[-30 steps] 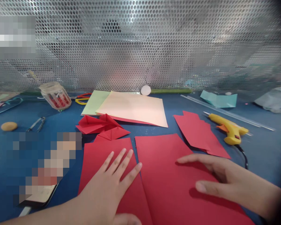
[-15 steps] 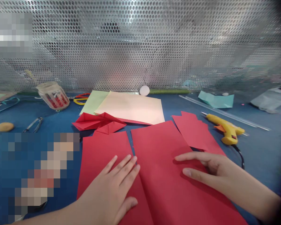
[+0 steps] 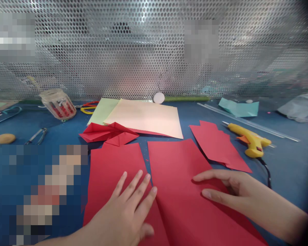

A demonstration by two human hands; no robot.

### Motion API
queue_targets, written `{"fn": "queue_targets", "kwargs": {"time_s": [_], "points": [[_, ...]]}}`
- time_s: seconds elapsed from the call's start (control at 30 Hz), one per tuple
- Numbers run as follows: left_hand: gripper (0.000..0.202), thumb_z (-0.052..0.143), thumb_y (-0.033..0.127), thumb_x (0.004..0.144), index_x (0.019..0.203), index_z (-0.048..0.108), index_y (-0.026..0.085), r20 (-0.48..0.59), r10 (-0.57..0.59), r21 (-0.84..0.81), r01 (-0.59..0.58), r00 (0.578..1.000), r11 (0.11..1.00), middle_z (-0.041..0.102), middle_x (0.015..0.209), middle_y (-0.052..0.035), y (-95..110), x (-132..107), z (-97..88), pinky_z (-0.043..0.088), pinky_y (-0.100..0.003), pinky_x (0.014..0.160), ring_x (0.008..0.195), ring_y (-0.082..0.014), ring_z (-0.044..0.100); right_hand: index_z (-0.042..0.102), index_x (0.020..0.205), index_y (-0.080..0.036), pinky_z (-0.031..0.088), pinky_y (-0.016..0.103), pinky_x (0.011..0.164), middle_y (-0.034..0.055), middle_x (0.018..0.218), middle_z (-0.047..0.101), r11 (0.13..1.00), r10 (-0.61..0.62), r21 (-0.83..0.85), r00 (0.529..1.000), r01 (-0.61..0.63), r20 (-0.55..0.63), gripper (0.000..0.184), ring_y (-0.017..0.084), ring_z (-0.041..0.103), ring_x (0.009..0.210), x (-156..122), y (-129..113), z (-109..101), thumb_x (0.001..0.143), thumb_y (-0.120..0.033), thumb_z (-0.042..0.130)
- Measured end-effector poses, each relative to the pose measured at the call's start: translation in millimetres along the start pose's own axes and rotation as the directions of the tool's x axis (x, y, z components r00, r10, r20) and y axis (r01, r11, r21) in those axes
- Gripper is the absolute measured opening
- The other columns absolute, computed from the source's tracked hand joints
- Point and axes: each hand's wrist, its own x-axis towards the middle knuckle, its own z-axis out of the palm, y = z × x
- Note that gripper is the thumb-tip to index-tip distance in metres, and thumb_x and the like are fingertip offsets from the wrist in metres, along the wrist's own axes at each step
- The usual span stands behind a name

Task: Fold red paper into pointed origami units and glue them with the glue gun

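Two red paper panels lie side by side in front of me, a narrow gap of blue table between their far ends; whether they join at the near end I cannot tell. My left hand [image 3: 128, 208] rests flat with fingers spread on the left red panel [image 3: 118, 159], its fingertips near the gap. Over the right red panel [image 3: 174, 167], my right hand [image 3: 228, 188] touches the surface with thumb and index finger apart. Just beyond the left panel sits a folded red paper piece [image 3: 113, 133]. More cut red paper [image 3: 213, 143] lies past my right hand.
A yellow glue gun [image 3: 248, 138] with a black cord lies at the right, near clear sticks [image 3: 246, 121]. Cream paper [image 3: 146, 116], scissors [image 3: 88, 108] and a jar [image 3: 58, 104] of red bits stand further back. A perforated metal screen [image 3: 133, 51] closes the far side.
The right red panel has turned and slid slightly toward me, so the gap at the far end is wider. My left fingers have spread more. My right hand has barely moved.
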Motion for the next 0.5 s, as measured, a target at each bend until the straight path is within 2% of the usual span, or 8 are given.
{"fn": "queue_targets", "kwargs": {"time_s": [0.13,0.17,0.3,0.4,0.5], "points": [[0.094,0.079,0.021,0.091,0.176,0.038,0.017,0.148,0.053,-0.030,-0.049,0.988,0.998,0.040,0.173,-0.0294,-2.0,6.0,-25.0,0.050,-0.080,0.116,0.162,-0.0557,0.038,0.091,0.105,-0.034,0.066,0.047,0.080,0.0086,0.100,0.088,0.999,-0.007,-0.040,1.000,0.007,-0.003,0.056,0.035,0.081,0.086,1.1,0.6,-2.1,0.075,-0.077,0.072],[0.095,0.078,0.019,0.092,0.177,0.036,0.018,0.181,0.076,-0.040,-0.070,0.981,0.997,0.038,0.173,-0.0298,-3.0,8.2,-32.2,0.051,-0.079,0.115,0.161,-0.0554,0.040,0.091,0.105,-0.034,0.066,0.047,0.079,0.0083,0.100,0.088,0.999,0.000,-0.045,1.000,0.000,-0.004,0.056,0.035,0.081,0.086,1.3,0.9,-2.2,0.075,-0.078,0.071],[0.089,0.084,0.027,0.093,0.173,0.045,0.019,0.252,0.127,-0.048,-0.118,0.959,0.992,0.043,0.166,-0.0360,-6.1,17.3,-52.1,0.057,-0.084,0.100,0.149,-0.0622,0.050,0.091,0.107,-0.035,0.065,0.047,0.078,0.0079,0.098,0.087,0.998,0.022,-0.051,1.000,-0.023,-0.006,0.058,0.036,0.081,0.085,1.5,-0.5,-1.6,0.074,-0.077,0.070],[0.093,0.088,0.032,0.094,0.174,0.042,0.025,0.246,0.138,-0.041,-0.132,0.959,0.990,0.042,0.166,-0.0358,-4.7,18.7,-48.9,0.058,-0.085,0.095,0.147,-0.0634,0.052,0.092,0.106,-0.034,0.063,0.048,0.076,0.0086,0.096,0.087,0.997,0.028,-0.076,0.999,-0.029,-0.017,0.058,0.036,0.079,0.082,0.8,-2.9,-1.6,0.072,-0.075,0.068],[0.093,0.085,0.031,0.098,0.177,0.036,0.025,0.204,0.124,-0.033,-0.120,0.971,0.992,0.042,0.169,-0.0303,-1.4,11.8,-31.8,0.054,-0.088,0.102,0.152,-0.0591,0.051,0.092,0.105,-0.034,0.062,0.049,0.079,0.0091,0.098,0.087,0.997,0.022,-0.078,0.999,-0.025,-0.035,0.059,0.036,0.078,0.085,-0.1,-3.6,-1.9,0.072,-0.075,0.067]]}}
